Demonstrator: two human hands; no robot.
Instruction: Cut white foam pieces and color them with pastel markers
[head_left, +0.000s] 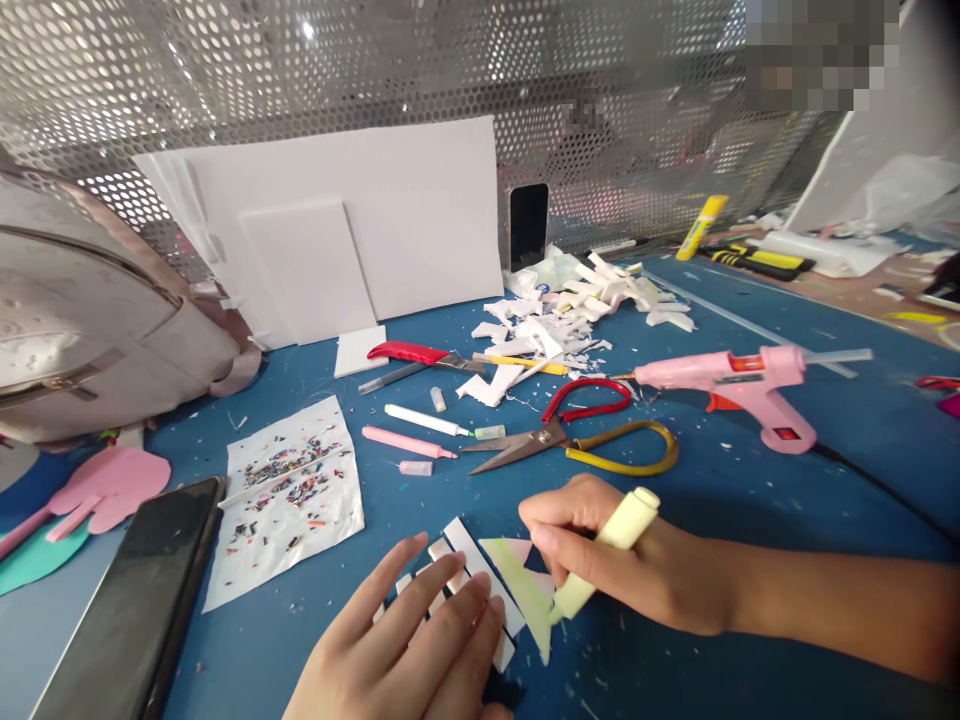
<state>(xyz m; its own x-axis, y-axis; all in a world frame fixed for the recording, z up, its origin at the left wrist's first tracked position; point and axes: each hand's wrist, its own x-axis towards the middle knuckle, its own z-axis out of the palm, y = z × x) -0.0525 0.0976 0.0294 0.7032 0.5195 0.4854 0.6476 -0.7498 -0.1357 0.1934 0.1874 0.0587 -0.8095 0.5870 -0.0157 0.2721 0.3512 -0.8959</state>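
Observation:
My right hand (637,560) is wrapped round a pale yellow highlighter (611,550), its tip down against a green-tinted triangular piece (523,592). Pinkish-white pieces (508,548) show just behind that triangle, partly hidden by my fingers. Spread flat, my left hand (409,645) rests over several narrow white strips (469,550) lying side by side, and covers much of them. Beyond my hands lie a pink marker (405,442) and a white-bodied green marker (427,420), both uncapped with their caps beside them. Large scissors (553,437) with red and yellow handles lie partly spread.
A pink glue gun (727,375) lies at right, its cord trailing. Foam scraps (555,325) heap near a propped phone (528,228). A red-handled cutter (409,352), a sheet with colourful bits (292,500), a dark phone (135,600) and a bag (97,310) are at left. White boards (420,220) stand behind.

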